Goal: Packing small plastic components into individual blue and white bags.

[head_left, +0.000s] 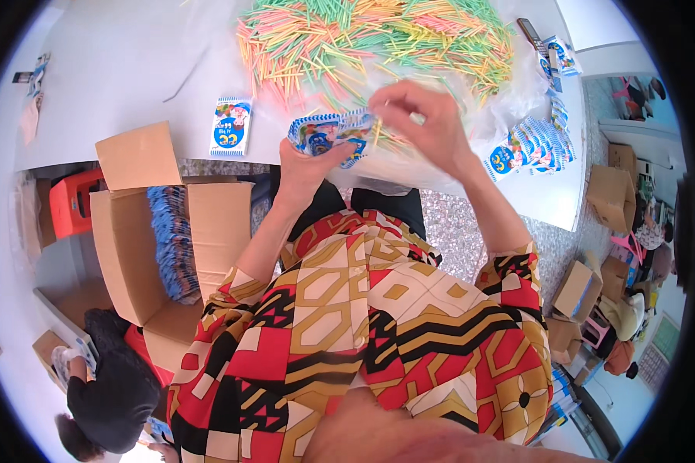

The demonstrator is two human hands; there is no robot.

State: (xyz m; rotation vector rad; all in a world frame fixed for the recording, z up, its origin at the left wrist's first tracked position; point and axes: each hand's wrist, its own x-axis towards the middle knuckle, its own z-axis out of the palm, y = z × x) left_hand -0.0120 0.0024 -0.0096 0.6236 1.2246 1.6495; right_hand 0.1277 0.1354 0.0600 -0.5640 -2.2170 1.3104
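Observation:
My left hand (305,170) is wrapped round a blue-and-white printed packet (320,137), holding it over the table's near edge. At the packet's right end is my right hand (425,123), its thumb and fingers drawn together in a pinch. What lies between those fingertips, if anything, is too small to make out. Beyond both hands spreads a large heap of thin pastel sticks (378,42), green, yellow and pink, on clear plastic sheeting (471,104). Left of my left hand, a single matching packet (232,126) lies flat on the table.
Several overlapping packets (533,147) lie at the table's right edge. An open cardboard box (123,255) with a row of blue packets (170,239) stands at my left, near a red stool (73,204). One person (116,393) is behind at left; more people and boxes (614,189) are at right.

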